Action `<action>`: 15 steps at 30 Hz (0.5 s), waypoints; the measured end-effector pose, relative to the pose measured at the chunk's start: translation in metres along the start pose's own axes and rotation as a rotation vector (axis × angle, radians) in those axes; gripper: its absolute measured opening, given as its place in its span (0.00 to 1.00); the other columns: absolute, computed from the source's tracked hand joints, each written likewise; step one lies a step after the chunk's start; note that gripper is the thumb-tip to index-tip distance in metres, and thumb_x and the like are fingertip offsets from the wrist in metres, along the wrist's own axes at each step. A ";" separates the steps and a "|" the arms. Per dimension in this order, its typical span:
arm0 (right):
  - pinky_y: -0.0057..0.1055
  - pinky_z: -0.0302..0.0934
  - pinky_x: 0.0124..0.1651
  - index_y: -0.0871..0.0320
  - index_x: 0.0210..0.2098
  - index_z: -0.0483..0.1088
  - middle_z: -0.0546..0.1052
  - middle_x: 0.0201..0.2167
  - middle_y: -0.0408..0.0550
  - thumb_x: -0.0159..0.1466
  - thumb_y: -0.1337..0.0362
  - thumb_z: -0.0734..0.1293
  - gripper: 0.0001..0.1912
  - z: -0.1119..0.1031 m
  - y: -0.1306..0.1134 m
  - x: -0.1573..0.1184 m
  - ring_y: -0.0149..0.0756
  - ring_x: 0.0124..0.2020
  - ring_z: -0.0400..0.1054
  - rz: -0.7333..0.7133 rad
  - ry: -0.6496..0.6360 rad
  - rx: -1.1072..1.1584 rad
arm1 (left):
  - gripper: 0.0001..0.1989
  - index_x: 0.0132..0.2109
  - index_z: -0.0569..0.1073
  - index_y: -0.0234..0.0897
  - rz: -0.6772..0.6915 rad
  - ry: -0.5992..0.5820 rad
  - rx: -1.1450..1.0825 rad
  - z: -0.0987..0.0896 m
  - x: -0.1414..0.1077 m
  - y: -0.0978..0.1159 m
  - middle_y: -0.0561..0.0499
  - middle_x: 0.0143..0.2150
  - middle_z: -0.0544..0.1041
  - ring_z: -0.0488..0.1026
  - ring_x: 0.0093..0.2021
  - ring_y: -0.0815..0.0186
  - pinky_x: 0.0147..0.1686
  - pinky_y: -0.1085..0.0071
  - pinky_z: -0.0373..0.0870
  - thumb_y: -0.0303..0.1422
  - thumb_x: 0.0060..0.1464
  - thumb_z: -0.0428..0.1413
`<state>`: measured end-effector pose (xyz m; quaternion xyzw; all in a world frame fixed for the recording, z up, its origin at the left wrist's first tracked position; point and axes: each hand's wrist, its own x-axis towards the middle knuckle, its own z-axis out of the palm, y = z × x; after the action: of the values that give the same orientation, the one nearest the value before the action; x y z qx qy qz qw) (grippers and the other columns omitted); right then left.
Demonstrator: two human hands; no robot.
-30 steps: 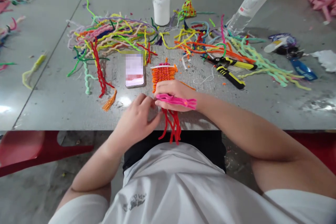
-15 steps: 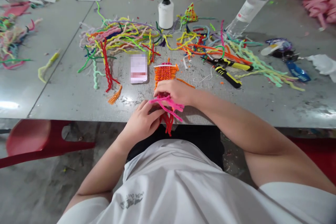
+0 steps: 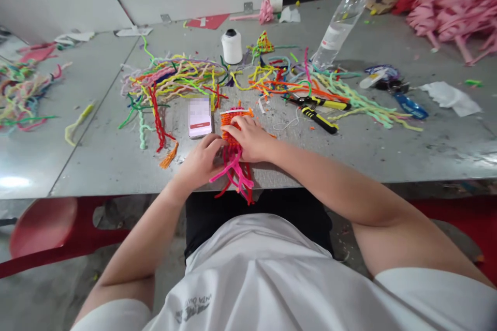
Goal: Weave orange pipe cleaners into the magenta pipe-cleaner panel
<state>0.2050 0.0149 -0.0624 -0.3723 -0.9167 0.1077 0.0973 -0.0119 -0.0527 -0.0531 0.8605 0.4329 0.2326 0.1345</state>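
An orange and pink woven piece [image 3: 230,133] lies near the table's front edge, with a white strip across its far end. Pink strands [image 3: 236,169] and red ones hang from its near end over the edge. My right hand [image 3: 250,137] lies on the weave with its fingers spread over the upper part. My left hand [image 3: 205,158] is at the lower left side of the weave, fingers bent against it; its fingertips are partly hidden. A phone [image 3: 200,118] lies just left of the weave.
Colourful yarn strands [image 3: 182,77] are heaped behind the phone. A white thread spool [image 3: 232,47] and a tilted water bottle [image 3: 341,23] stand farther back. Yellow-black pliers [image 3: 319,119] lie right of my hands. Pink material [image 3: 458,5] is piled at the back right.
My right hand has moved up from the weave's lower end onto its upper part. My left hand has shifted slightly up, and the pink strands lie farther left. The camera view has shifted.
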 end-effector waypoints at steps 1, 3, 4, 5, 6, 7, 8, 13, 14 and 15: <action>0.61 0.56 0.68 0.57 0.75 0.58 0.59 0.71 0.66 0.60 0.55 0.77 0.48 0.000 0.000 0.000 0.67 0.69 0.54 0.023 -0.010 -0.003 | 0.20 0.60 0.73 0.38 0.032 -0.003 0.030 0.000 0.006 -0.003 0.38 0.57 0.72 0.75 0.55 0.51 0.57 0.52 0.77 0.35 0.63 0.63; 0.62 0.56 0.68 0.56 0.74 0.57 0.57 0.72 0.66 0.58 0.56 0.78 0.49 -0.002 0.001 0.001 0.68 0.70 0.52 0.046 -0.021 -0.010 | 0.21 0.60 0.75 0.38 0.109 -0.015 0.092 0.000 0.018 -0.009 0.36 0.58 0.70 0.74 0.57 0.49 0.59 0.50 0.76 0.37 0.63 0.64; 0.62 0.56 0.68 0.56 0.73 0.59 0.59 0.71 0.66 0.58 0.55 0.78 0.48 -0.003 0.003 0.002 0.67 0.70 0.53 0.038 -0.030 -0.011 | 0.21 0.60 0.76 0.38 0.155 -0.035 0.121 0.000 0.023 -0.011 0.36 0.59 0.69 0.73 0.58 0.48 0.59 0.49 0.75 0.38 0.63 0.64; 0.61 0.57 0.68 0.57 0.71 0.60 0.60 0.70 0.65 0.58 0.55 0.77 0.46 -0.004 0.007 0.003 0.66 0.69 0.54 0.022 -0.042 -0.010 | 0.20 0.61 0.77 0.38 0.204 -0.059 0.149 0.000 0.027 -0.013 0.36 0.59 0.68 0.72 0.59 0.47 0.60 0.48 0.75 0.39 0.64 0.62; 0.60 0.58 0.68 0.58 0.69 0.62 0.62 0.68 0.65 0.58 0.54 0.77 0.44 -0.007 0.011 0.003 0.65 0.68 0.55 -0.002 -0.057 -0.007 | 0.20 0.61 0.77 0.39 0.246 -0.082 0.177 0.000 0.031 -0.013 0.35 0.59 0.67 0.71 0.59 0.47 0.59 0.48 0.75 0.39 0.66 0.61; 0.59 0.59 0.68 0.59 0.68 0.63 0.63 0.67 0.65 0.59 0.54 0.76 0.42 -0.009 0.016 0.004 0.64 0.68 0.56 -0.030 -0.076 0.000 | 0.19 0.62 0.78 0.40 0.279 -0.098 0.205 0.000 0.033 -0.013 0.35 0.60 0.66 0.70 0.60 0.46 0.59 0.47 0.74 0.40 0.68 0.59; 0.58 0.59 0.68 0.60 0.67 0.64 0.63 0.67 0.65 0.60 0.54 0.75 0.40 -0.012 0.021 0.004 0.63 0.68 0.56 -0.058 -0.095 0.009 | 0.20 0.63 0.78 0.40 0.299 -0.101 0.228 0.001 0.035 -0.012 0.34 0.60 0.66 0.70 0.60 0.45 0.59 0.46 0.74 0.40 0.69 0.57; 0.52 0.57 0.73 0.65 0.68 0.65 0.61 0.70 0.66 0.60 0.52 0.77 0.43 -0.029 0.032 0.001 0.61 0.71 0.55 -0.112 -0.163 0.008 | 0.23 0.66 0.77 0.42 0.277 -0.089 0.242 0.010 0.036 -0.003 0.33 0.62 0.65 0.68 0.61 0.43 0.61 0.44 0.71 0.43 0.71 0.55; 0.52 0.56 0.74 0.66 0.67 0.67 0.61 0.70 0.67 0.60 0.52 0.77 0.42 -0.033 0.030 0.000 0.62 0.72 0.55 -0.100 -0.168 -0.023 | 0.23 0.67 0.77 0.43 0.266 -0.098 0.239 0.013 0.036 -0.002 0.33 0.63 0.65 0.67 0.62 0.42 0.61 0.43 0.70 0.44 0.70 0.56; 0.53 0.56 0.74 0.67 0.65 0.69 0.63 0.70 0.68 0.60 0.53 0.78 0.40 -0.037 0.027 -0.002 0.63 0.72 0.56 -0.085 -0.167 -0.061 | 0.24 0.67 0.77 0.45 0.257 -0.113 0.238 0.014 0.036 -0.001 0.33 0.65 0.66 0.66 0.62 0.41 0.61 0.42 0.69 0.45 0.69 0.56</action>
<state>0.2343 0.0372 -0.0342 -0.3254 -0.9395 0.1061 0.0136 0.0134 -0.0228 -0.0556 0.9302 0.3357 0.1462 0.0249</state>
